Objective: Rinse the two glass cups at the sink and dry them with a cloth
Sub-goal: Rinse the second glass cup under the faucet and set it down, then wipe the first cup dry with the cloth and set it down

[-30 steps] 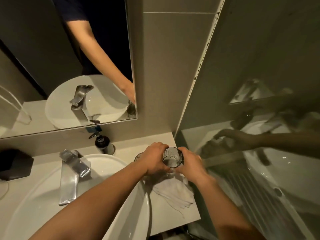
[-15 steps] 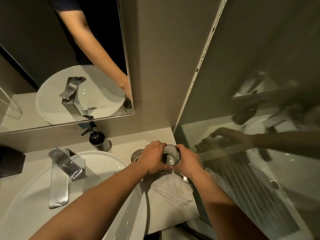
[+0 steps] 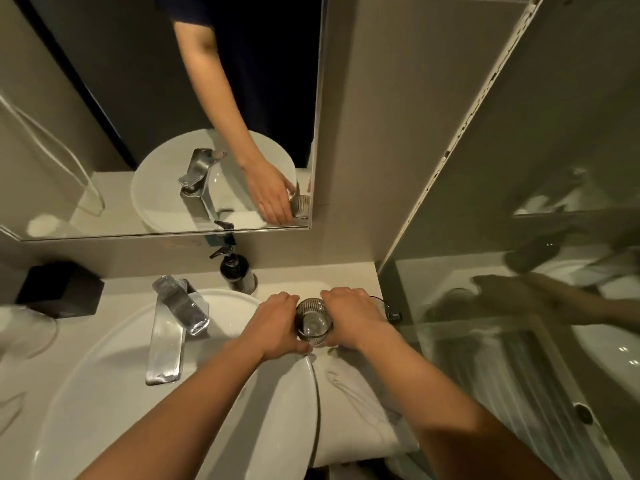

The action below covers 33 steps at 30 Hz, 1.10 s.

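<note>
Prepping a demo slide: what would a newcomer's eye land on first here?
First, the ribbed glass cup at centre, gripped between the left hand and the right hand, just right of the white basin, with a white cloth on the counter nearer the person. Next, the chrome faucet at the basin's left, and the mirror above, which reflects an arm reaching to a cup.

The left hand (image 3: 277,323) and right hand (image 3: 353,317) hold a ribbed glass cup (image 3: 312,322) upright between them above the worktop (image 3: 346,276), just beside the sink (image 3: 104,393); a white cloth (image 3: 360,407) lies by the front edge.
</note>
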Each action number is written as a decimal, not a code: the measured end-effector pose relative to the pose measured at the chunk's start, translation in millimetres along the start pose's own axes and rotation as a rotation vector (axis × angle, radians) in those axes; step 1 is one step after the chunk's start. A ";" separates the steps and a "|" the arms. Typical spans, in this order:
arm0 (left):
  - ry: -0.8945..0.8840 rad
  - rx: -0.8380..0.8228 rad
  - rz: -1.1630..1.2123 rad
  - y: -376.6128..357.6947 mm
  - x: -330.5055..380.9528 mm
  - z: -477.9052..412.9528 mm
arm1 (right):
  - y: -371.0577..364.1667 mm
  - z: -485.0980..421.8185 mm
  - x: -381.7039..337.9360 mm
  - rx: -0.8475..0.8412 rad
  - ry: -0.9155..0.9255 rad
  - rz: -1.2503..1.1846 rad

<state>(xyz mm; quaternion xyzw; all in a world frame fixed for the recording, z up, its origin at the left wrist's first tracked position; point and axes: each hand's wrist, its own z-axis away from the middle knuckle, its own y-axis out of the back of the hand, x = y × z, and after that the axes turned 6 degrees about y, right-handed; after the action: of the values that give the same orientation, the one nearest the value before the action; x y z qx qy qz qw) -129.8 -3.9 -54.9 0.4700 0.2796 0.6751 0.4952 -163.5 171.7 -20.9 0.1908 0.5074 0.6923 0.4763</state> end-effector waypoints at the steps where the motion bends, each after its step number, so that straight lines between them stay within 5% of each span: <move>1: -0.006 0.005 0.018 -2.3 0.1 -2.1 | -1.7 -3.5 -0.7 -0.002 0.002 0.022; 18: -0.159 0.248 0.642 11.2 11.5 75.5 | 41.7 84.4 -20.0 0.236 -0.003 -0.318; 25: -0.005 0.267 0.849 -14.5 5.8 123.0 | -11.3 107.0 -18.1 0.312 -0.206 -0.629; 28: 0.053 0.279 0.878 -21.1 -6.5 135.2 | -49.1 96.0 -11.5 0.279 -0.419 -0.446; 33: 0.082 0.322 0.832 -19.6 -20.0 153.5 | -96.7 65.5 -19.5 0.082 -0.489 -0.099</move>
<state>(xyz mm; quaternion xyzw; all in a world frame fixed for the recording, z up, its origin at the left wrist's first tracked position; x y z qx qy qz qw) 19.4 -29.1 -16.9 0.5863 0.1877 0.7828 0.0906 -60.3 192.3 -75.2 0.3468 0.4136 0.5802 0.6099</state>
